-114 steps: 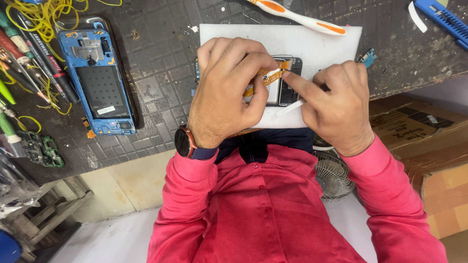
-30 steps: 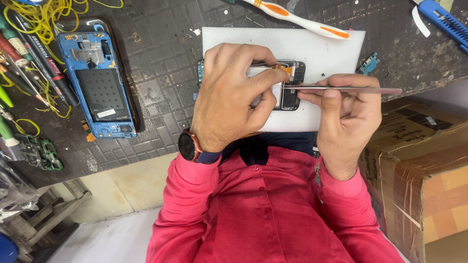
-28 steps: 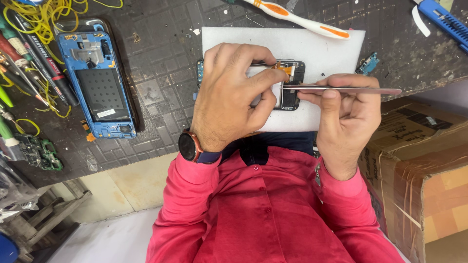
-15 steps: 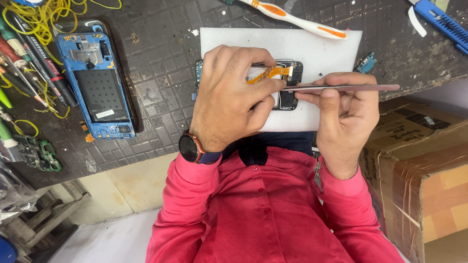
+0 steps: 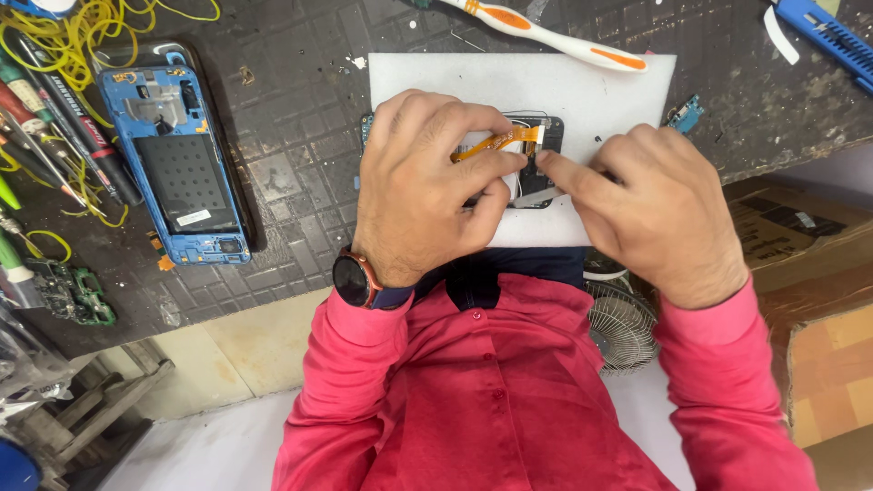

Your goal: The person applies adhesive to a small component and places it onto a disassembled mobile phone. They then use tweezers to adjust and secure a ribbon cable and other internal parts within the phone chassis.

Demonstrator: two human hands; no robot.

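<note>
A small opened phone (image 5: 548,136) lies on a white foam pad (image 5: 600,91) on the dark work mat. My left hand (image 5: 427,182), with a watch on the wrist, covers most of the phone and grips it. An orange flex cable (image 5: 496,141) runs between that hand's fingers. My right hand (image 5: 655,200) reaches in from the right, its index finger pressed to the phone's right end. A thin metal tweezer tip (image 5: 544,195) shows under that finger; the rest of the tweezers is hidden in the hand.
A blue phone frame (image 5: 177,164) lies at the left beside screwdrivers (image 5: 64,118), yellow wires (image 5: 82,27) and a green circuit board (image 5: 77,295). A toothbrush (image 5: 546,35) and a blue knife (image 5: 832,36) lie at the back. A cardboard box (image 5: 809,273) and small fan (image 5: 623,323) are below right.
My right hand has turned over and moved in; the tweezers that stuck out to the right are now tucked under it, with the index finger on the phone. My left hand has stayed put.
</note>
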